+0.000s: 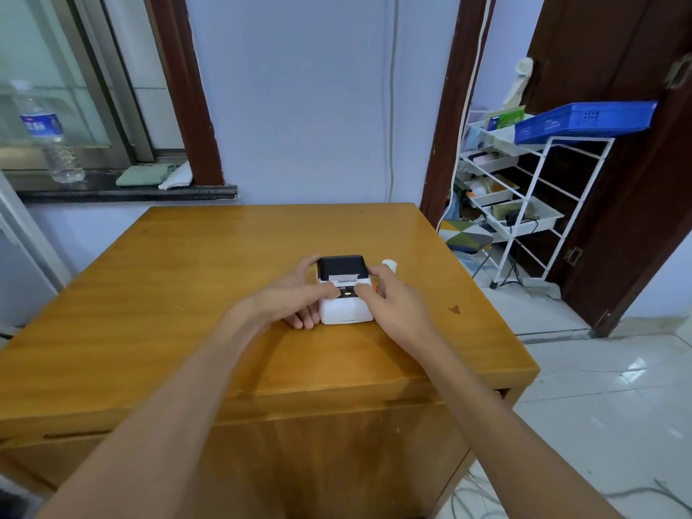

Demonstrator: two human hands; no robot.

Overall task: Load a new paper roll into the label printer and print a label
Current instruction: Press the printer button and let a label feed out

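A small label printer (pixel 346 312) with a white body and a black lid sits in the middle of the wooden table (pixel 187 294). A strip of white paper (pixel 342 277) shows at the slot below the lid. My left hand (pixel 299 294) grips the printer's left side, its thumb resting on the top by the small lit button. My right hand (pixel 397 301) holds the right side, with its thumb on the top panel too. A white paper roll (pixel 389 264) stands on the table just behind my right hand.
A white wire rack (pixel 524 189) with trays and a blue crate (pixel 584 119) stands to the right beside a dark door. A water bottle (pixel 48 136) and folded cloths rest on the windowsill at the left. Cables lie on the tiled floor.
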